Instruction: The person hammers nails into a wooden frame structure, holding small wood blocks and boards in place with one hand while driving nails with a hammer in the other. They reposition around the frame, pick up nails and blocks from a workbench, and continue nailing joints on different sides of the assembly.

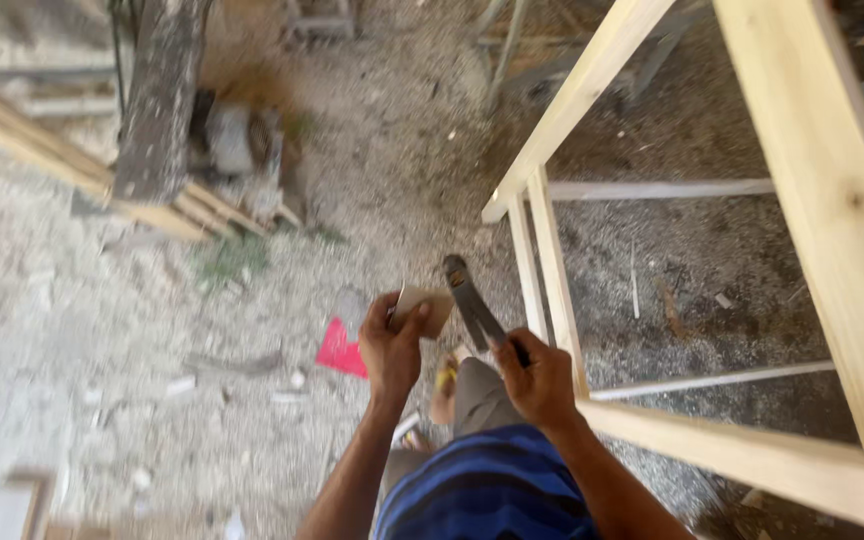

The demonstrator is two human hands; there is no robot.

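A: What's the biggest thing in view?

B: The wooden frame [822,200], pale new timber, filling the right side. One thick beam runs down its near edge and thinner rails cross inside it. Everything else I'll place against that frame.

A: And under it?

B: The ground [102,330], gritty sand and sawdust, showing through the frame's openings and spreading away to the left of it.

A: Further off?

B: A tree trunk [157,100], well to the left of the frame and farther away, with a stack of planks [72,160] leaning past its foot. The picture is blurred there, so I can't tell more.

A: What about the person?

B: Just left of the frame's near corner post, a striped blue shirt [492,490] at the bottom edge, both forearms reaching forward.

A: The right hand?

B: The right hand [537,375] sits close beside the frame's upright post, fist clenched round the handle of a hammer [472,300]. The hammer's dark head points up and away, tilted slightly away from the frame.

A: And the left?

B: The left hand [392,345] is a little farther from the frame, fingers and thumb pinching a small wood block [427,305], flat and tan. The block's edge lies just beside the hammer's shaft; whether they touch I can't tell.

A: Anything smaller?

B: A red scrap [340,350] on the ground, left of the frame, just beyond the left hand
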